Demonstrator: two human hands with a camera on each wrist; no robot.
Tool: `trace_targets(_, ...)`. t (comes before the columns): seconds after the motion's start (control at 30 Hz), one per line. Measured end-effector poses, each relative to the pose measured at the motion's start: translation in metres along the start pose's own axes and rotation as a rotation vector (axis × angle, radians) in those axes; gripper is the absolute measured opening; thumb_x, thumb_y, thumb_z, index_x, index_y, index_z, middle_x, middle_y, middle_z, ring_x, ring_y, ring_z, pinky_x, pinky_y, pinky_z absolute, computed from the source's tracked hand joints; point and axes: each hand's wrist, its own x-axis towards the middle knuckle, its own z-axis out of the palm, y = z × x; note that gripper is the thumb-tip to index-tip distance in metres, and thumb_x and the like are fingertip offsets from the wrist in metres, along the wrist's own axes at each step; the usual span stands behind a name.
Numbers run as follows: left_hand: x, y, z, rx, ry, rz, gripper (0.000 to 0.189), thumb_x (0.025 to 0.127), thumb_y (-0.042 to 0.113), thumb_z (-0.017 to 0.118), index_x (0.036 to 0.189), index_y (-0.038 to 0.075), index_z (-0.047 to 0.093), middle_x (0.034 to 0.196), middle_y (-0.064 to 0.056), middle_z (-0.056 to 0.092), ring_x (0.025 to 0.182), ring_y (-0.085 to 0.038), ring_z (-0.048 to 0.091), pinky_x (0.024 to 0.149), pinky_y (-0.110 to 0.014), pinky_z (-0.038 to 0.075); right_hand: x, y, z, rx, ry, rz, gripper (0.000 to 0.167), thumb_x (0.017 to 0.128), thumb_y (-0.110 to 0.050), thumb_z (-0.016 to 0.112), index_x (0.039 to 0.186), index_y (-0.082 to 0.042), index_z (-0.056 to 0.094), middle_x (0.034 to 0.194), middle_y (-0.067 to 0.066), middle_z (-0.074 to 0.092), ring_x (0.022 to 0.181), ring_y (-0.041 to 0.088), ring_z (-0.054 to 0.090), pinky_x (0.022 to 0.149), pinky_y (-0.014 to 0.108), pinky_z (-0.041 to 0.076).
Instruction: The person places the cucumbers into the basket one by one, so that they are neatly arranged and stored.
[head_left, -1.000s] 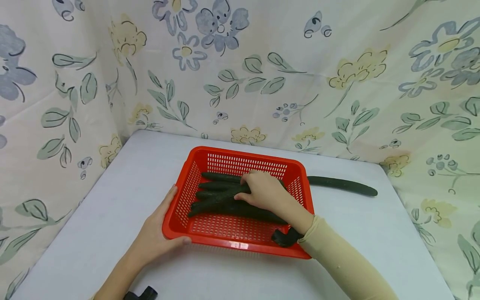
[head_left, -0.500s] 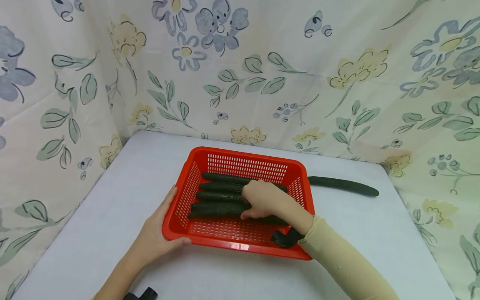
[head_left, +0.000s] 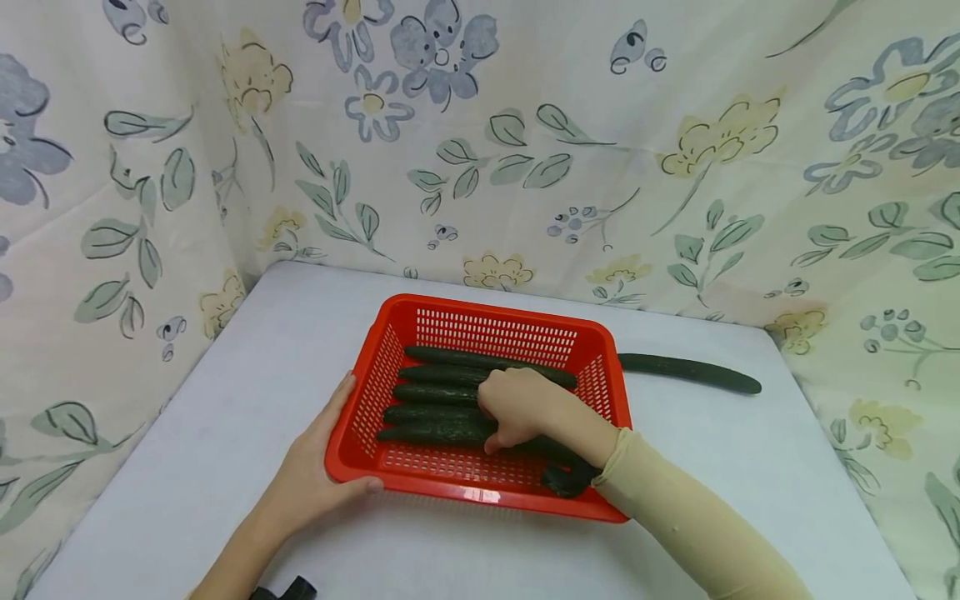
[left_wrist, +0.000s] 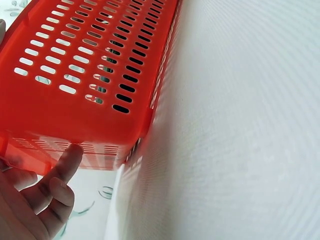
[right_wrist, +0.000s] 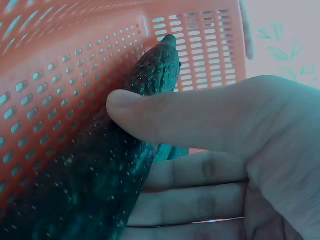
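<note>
Several dark green cucumbers lie side by side in a red plastic basket [head_left: 510,497] with slotted walls. My right hand [head_left: 521,408] reaches into it and grips the cucumber [head_left: 435,432] nearest the front wall. The right wrist view shows the thumb laid over that cucumber [right_wrist: 80,180] and the fingers on its other side; its far end is cut off by the frame. My left hand [head_left: 311,471] rests against the basket's front left corner, its thumb on the front rim. In the left wrist view, a fingertip of the left hand [left_wrist: 40,200] touches the basket's wall [left_wrist: 75,115].
One more cucumber [head_left: 690,372] lies outside the basket, to its right on the white table [head_left: 450,558]. A floral curtain [head_left: 480,167] hangs behind the table and at its sides. A black wrist device [head_left: 570,479] shows under the right wrist, inside the basket.
A slanting cucumber in my right hand has come down level beside the others. The right hand has then moved toward the basket's front wall. My left hand has stayed at the corner.
</note>
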Motion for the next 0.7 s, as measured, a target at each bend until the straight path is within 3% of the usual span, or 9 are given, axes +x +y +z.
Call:
trace_targets(0.17,0.0002,0.0002,0.0008,-0.01,0.0,-0.002,0.129,0.071,0.029,0.098,0.172,0.03,0.017,0.172,-0.009,0.033,0.133,-0.029,0.058,0.089,-0.024,0.057,0.0001,0.0028,0.0033,0.003,-0.033,-0.003,0.042,0.079,-0.049,0.092,0.068,-0.02,0.065,0.066,-0.008,0.059,0.063,0.01,0.057,0.06,0.031,0.05)
trace_targets(0.7,0.0003,0.0018,0.0008,-0.007,-0.001,-0.008,0.129,0.071,0.03,0.098,0.172,0.029,0.017,0.172,-0.009,0.034,0.132,-0.029,0.058,0.088,-0.025,0.059,0.0056,0.0052,0.0093,0.03,-0.017,0.023,0.047,0.072,-0.047,0.099,0.06,-0.02,0.062,0.061,-0.008,0.058,0.059,0.009,0.058,0.059,0.029,0.052)
